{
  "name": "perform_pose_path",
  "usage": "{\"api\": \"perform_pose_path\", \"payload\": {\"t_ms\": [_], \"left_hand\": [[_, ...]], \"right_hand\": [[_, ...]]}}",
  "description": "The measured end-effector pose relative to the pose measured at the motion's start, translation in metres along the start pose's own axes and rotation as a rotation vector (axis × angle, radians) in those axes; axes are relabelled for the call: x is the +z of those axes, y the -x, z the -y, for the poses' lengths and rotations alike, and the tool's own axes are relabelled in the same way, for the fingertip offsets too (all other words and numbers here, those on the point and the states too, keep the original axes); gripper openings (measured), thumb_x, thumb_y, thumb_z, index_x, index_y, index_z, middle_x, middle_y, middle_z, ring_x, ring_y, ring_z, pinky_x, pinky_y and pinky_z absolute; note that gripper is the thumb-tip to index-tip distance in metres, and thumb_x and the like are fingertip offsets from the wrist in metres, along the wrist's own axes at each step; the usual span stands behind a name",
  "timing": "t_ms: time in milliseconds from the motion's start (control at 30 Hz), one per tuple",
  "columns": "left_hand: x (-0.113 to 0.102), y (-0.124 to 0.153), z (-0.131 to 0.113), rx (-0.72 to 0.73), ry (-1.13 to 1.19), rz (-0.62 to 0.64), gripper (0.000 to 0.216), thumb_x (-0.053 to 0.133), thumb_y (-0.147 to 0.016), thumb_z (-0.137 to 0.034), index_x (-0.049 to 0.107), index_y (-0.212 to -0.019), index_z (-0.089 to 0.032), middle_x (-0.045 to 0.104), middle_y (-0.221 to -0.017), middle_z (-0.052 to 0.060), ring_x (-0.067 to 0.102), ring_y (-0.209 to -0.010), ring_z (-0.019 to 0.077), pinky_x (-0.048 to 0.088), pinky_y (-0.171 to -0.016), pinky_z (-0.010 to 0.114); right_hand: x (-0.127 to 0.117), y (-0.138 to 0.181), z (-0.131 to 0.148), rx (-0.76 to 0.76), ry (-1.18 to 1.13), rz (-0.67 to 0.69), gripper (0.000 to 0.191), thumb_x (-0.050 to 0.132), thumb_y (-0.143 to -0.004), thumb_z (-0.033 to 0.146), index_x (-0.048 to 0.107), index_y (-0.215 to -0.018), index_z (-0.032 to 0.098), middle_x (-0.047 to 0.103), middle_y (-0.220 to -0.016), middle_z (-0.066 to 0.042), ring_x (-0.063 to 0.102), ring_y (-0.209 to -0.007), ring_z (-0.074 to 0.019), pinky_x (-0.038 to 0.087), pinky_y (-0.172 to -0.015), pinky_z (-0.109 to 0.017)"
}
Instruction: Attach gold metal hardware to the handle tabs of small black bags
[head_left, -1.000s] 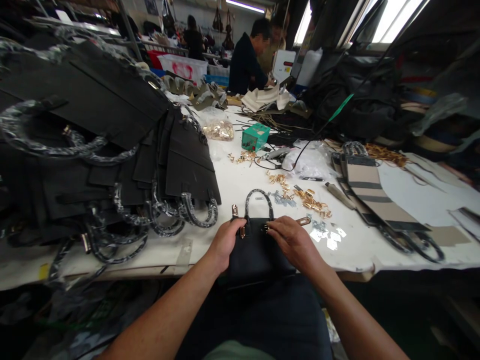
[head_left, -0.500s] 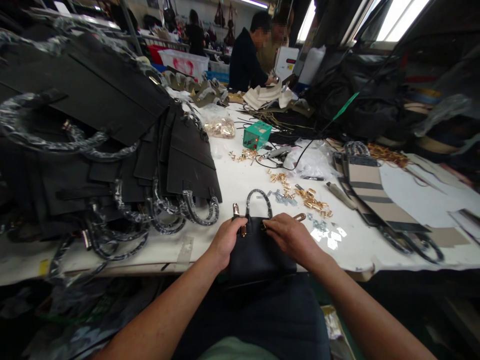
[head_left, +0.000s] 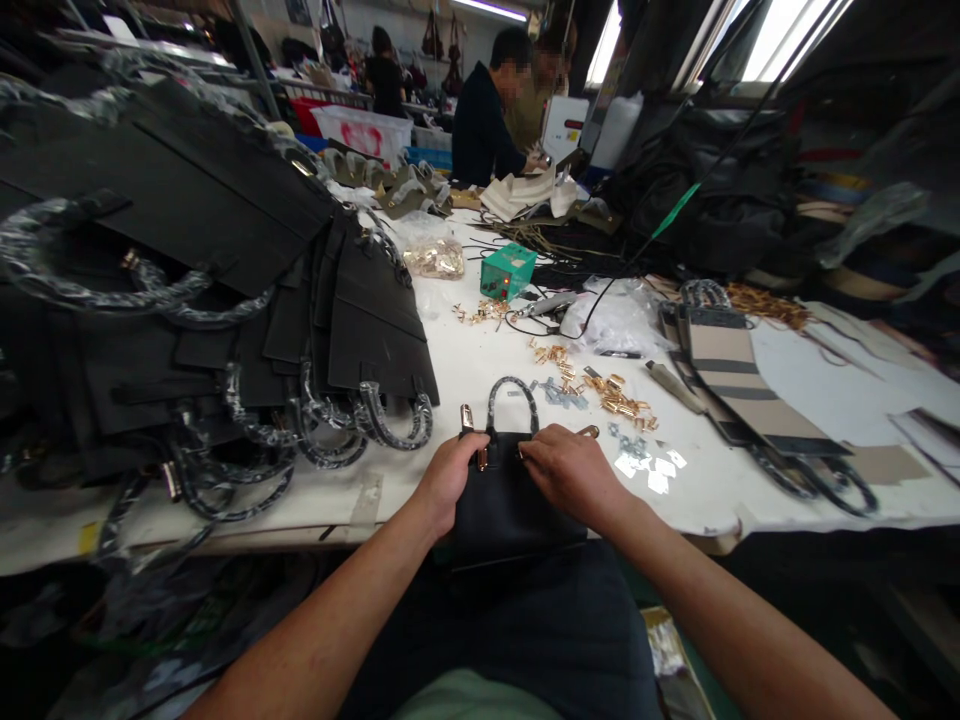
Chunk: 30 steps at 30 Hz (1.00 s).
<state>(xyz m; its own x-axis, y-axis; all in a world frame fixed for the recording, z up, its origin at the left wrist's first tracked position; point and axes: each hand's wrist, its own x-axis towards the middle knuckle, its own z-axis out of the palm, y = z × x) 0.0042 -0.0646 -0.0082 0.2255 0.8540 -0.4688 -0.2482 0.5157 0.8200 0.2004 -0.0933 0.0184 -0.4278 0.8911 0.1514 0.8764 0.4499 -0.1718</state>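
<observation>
A black handbag panel [head_left: 517, 510] lies at the table's front edge, its lower part hanging toward my lap. Its round handle [head_left: 513, 385], wrapped in clear film, points away from me. My left hand [head_left: 448, 480] grips the panel's left upper edge, thumb on top beside a gold clasp fitting [head_left: 482, 457]. Another gold piece [head_left: 466, 418] sticks out just beyond that edge. My right hand [head_left: 570, 472] is closed at the base of the handle's right side, fingertips pressed on a small gold fitting [head_left: 520, 453]. Past its knuckles shows a gold tab [head_left: 589, 431].
Black bag panels [head_left: 379, 320] with wrapped handles are piled on the left. Gold fittings [head_left: 619, 397] and silver plates [head_left: 658, 475] lie scattered behind my right hand. Farther back are a green power box [head_left: 508, 270] and plastic bags [head_left: 619, 315]. Striped panels [head_left: 739, 370] lie right. People work behind.
The view has shifted slightly, so the table scene sits a little farther left. Both hands keep their hold on the panel; the right fingertips stay at the handle base.
</observation>
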Motion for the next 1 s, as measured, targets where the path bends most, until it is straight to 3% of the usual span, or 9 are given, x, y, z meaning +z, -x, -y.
{"api": "perform_pose_path", "payload": {"t_ms": [300,533,733,1000], "left_hand": [[0.0,0.0,0.004,0.036,-0.061,-0.032,0.026,0.068,-0.074,-0.041,0.069,-0.076,-0.015,0.067,-0.068,0.003,0.061,-0.06,0.0171,0.046,-0.06,0.027],[0.004,0.001,-0.001,-0.012,-0.04,-0.053,0.024,0.069,-0.072,-0.038,0.07,-0.074,-0.014,0.071,-0.066,0.005,0.063,-0.056,0.0177,0.048,-0.058,0.028],[0.002,-0.001,0.0,-0.045,-0.018,-0.056,0.026,0.07,-0.071,-0.04,0.07,-0.075,-0.014,0.069,-0.063,0.004,0.063,-0.052,0.0187,0.049,-0.053,0.029],[0.003,-0.002,0.002,-0.052,0.006,-0.065,0.026,0.072,-0.068,-0.039,0.069,-0.074,-0.014,0.068,-0.061,0.004,0.061,-0.05,0.0175,0.048,-0.051,0.028]], "right_hand": [[-0.008,0.002,-0.004,-0.033,0.01,0.019,0.014,0.054,-0.093,0.025,0.067,-0.097,0.025,0.069,-0.088,-0.004,0.06,-0.086,-0.0192,0.031,-0.063,-0.03],[-0.009,-0.009,-0.014,-0.082,-0.076,0.071,0.013,0.06,-0.085,0.02,0.07,-0.092,0.024,0.072,-0.092,-0.004,0.063,-0.086,-0.0188,0.037,-0.068,-0.028],[-0.005,-0.012,-0.014,-0.04,-0.07,0.027,0.014,0.061,-0.08,0.017,0.07,-0.088,0.023,0.071,-0.086,-0.004,0.063,-0.083,-0.019,0.037,-0.067,-0.028],[0.0,-0.009,-0.005,-0.027,0.017,0.067,0.013,0.055,-0.089,0.021,0.068,-0.087,0.02,0.07,-0.087,-0.007,0.062,-0.084,-0.0207,0.039,-0.068,-0.029]]}}
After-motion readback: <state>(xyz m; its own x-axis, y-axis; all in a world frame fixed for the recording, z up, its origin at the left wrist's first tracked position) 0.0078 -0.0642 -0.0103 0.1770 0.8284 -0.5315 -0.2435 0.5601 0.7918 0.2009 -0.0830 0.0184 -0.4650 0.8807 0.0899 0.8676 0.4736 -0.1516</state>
